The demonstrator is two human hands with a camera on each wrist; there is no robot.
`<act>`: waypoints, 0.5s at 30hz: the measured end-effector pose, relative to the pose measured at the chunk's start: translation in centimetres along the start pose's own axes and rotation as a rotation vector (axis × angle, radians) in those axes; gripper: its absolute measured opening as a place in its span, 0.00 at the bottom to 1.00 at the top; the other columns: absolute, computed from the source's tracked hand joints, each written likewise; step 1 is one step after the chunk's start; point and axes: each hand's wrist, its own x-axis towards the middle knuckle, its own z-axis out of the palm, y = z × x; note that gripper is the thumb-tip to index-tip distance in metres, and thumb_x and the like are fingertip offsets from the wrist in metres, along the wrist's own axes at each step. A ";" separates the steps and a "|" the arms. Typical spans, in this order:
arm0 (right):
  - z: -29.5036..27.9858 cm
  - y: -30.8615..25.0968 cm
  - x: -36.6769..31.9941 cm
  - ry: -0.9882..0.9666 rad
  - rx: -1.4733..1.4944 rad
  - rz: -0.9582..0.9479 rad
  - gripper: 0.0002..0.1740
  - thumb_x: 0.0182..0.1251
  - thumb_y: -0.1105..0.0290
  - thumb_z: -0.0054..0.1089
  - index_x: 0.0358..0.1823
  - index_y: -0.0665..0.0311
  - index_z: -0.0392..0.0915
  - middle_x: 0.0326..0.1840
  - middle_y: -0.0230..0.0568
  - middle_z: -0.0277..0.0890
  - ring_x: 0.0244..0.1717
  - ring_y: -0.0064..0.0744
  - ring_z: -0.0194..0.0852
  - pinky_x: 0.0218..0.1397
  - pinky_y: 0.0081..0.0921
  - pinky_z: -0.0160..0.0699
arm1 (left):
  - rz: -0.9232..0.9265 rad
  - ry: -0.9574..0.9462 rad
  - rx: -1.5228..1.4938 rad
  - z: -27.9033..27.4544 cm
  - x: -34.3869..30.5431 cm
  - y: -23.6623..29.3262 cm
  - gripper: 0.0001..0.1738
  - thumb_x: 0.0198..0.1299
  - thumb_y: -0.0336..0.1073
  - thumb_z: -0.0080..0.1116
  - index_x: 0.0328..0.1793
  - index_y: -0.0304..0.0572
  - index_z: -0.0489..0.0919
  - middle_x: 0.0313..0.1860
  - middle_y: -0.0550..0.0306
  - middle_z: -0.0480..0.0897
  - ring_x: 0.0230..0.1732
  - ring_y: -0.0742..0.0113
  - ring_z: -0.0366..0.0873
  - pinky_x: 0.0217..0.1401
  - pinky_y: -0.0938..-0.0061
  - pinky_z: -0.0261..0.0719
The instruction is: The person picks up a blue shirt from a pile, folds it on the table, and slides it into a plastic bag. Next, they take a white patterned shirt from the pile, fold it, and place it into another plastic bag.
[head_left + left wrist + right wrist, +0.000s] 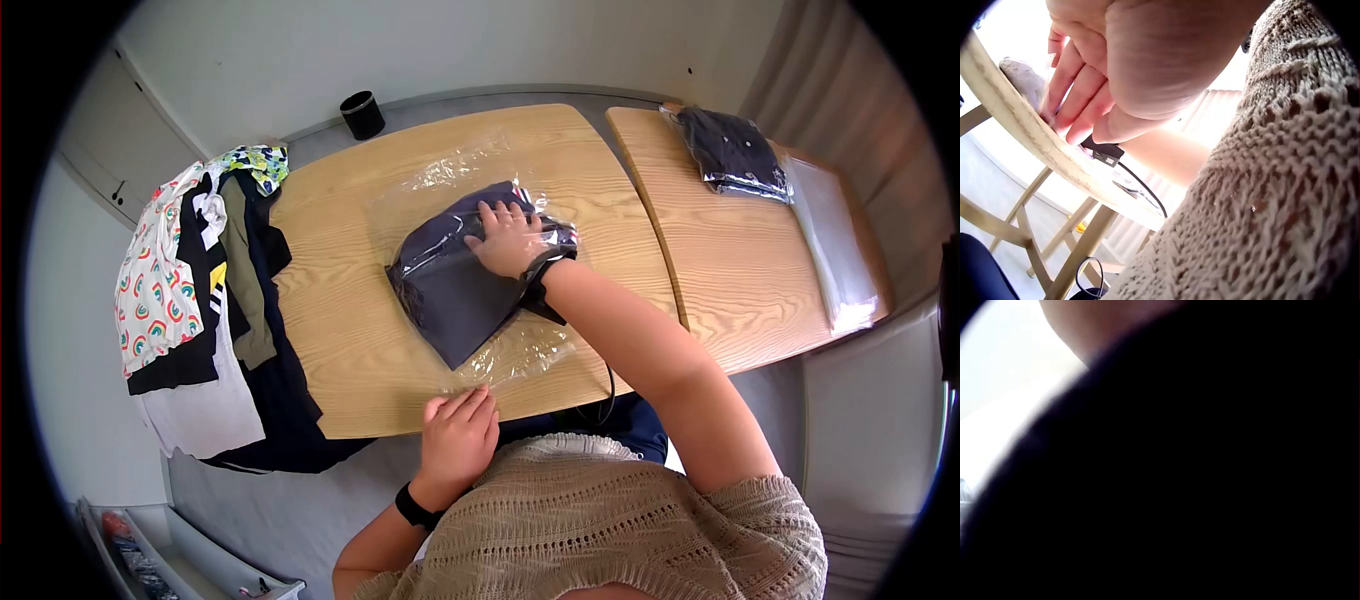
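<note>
A folded dark garment [455, 290] lies inside a clear plastic bag [520, 350] on the wooden table, its striped trim toward the far right. My right hand [508, 242] rests flat on it with fingers spread. My left hand [460, 435] is at the table's near edge, fingertips touching the near end of the bag. In the left wrist view, the fingers of the left hand [1082, 90] reach the table edge, nearly straight. The right wrist view is mostly black, with only a blurred patch of skin, so the right hand's contact is hidden there.
Several loose clothes [160, 290] hang over the table's [330, 220] left edge. On the second table [720, 260] at right lie a bagged dark garment [735, 150] and a stack of clear bags [830, 240]. A black bin [362, 116] stands behind; a grey container [185, 545] is lower left.
</note>
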 end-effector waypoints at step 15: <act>0.3 -1.3 1.6 -0.042 -0.065 0.005 0.41 0.68 0.45 0.43 0.78 0.49 0.43 0.81 0.48 0.36 0.80 0.51 0.31 0.75 0.60 0.33 | 0.008 0.037 -0.022 0.3 -0.4 -0.4 0.11 0.56 0.33 0.58 0.45 0.39 0.82 0.50 0.55 0.83 0.51 0.64 0.80 0.53 0.67 0.66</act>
